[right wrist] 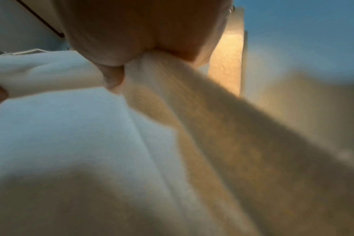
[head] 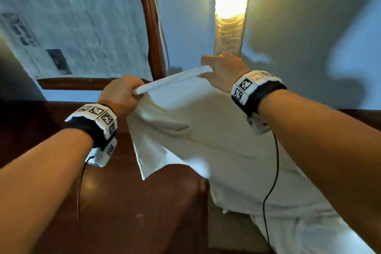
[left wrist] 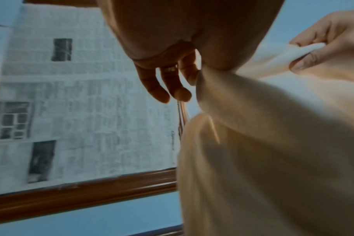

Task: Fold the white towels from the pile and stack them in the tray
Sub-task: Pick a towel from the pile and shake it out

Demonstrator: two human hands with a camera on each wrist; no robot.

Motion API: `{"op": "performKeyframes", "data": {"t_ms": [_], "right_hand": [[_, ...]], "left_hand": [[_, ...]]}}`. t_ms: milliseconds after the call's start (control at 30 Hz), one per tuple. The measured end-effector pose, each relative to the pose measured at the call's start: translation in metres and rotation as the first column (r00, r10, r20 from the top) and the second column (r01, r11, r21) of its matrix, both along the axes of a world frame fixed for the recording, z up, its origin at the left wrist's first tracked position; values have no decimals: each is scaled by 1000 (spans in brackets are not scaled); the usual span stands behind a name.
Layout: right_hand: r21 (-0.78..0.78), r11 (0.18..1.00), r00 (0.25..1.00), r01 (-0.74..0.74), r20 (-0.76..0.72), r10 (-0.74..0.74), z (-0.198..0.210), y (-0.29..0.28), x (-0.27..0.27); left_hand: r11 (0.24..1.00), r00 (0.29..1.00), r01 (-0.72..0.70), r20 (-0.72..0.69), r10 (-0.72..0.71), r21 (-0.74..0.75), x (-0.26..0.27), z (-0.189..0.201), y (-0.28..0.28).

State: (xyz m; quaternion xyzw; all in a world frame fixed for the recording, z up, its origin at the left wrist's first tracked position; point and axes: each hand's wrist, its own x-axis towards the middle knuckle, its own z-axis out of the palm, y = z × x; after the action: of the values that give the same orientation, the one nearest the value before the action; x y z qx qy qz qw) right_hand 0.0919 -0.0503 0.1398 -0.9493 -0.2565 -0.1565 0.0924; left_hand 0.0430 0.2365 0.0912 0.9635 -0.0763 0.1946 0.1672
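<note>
We're barely started: left hand (head: pixel 120 94) and right hand (head: pixel 223 71) both pinching one towel (head: pixel 195 130) mid-frame, no tray visible yet.

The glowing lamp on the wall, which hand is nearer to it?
Right. The right hand holds the towel edge just below the lamp; the left hand grips the towel's other end, farther left and lower.

The white towel (head: pixel 195 126) hangs stretched between the left hand (head: pixel 120 94) and right hand (head: pixel 223 71), above the towel pile (head: pixel 299 231).
</note>
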Motion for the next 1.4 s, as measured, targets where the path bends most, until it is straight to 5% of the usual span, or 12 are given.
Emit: {"op": "performKeyframes", "data": {"t_ms": [200, 300, 533, 667, 767, 900, 967, 1067, 1233, 1400], "right_hand": [[86, 983, 968, 164, 175, -177, 43, 48, -37], [15, 967, 953, 253, 166, -252, 36, 54, -48], [56, 900, 888, 432, 146, -436, 11, 36, -45], [91, 840, 836, 535, 88, -542, 2, 17, -29], [26, 822, 821, 569, 36, -570, -6, 12, -9], [-85, 925, 924, 371, -67, -377, -17, 50, 6], [-1, 986, 985, 165, -50, -164, -22, 82, 4], [196, 976, 993, -95, 83, 80, -23, 125, -9], [277, 960, 999, -38, 34, 30, -8, 152, -32], [378, 920, 987, 109, 72, -146, 20, 137, -37]], "left_hand": [[974, 977, -197, 65, 205, -108, -33, 11, 86], [975, 984, -157, 64, 169, -159, -45, 6, 106], [972, 972, -232, -22, 233, 39, -36, 26, 143], [961, 965, -254, 38, 260, -110, -21, 30, 153], [951, 986, -131, 66, 155, -278, -10, 39, 132], [952, 996, 43, 86, -18, -303, 10, 66, 81], [968, 998, 54, 43, -44, -246, 21, 80, 60], [973, 999, 47, 12, -45, -227, 34, 98, 35], [760, 998, 63, 26, -62, -647, 37, 123, -3], [552, 988, 154, 113, -108, -819, 37, 147, -26]]}}
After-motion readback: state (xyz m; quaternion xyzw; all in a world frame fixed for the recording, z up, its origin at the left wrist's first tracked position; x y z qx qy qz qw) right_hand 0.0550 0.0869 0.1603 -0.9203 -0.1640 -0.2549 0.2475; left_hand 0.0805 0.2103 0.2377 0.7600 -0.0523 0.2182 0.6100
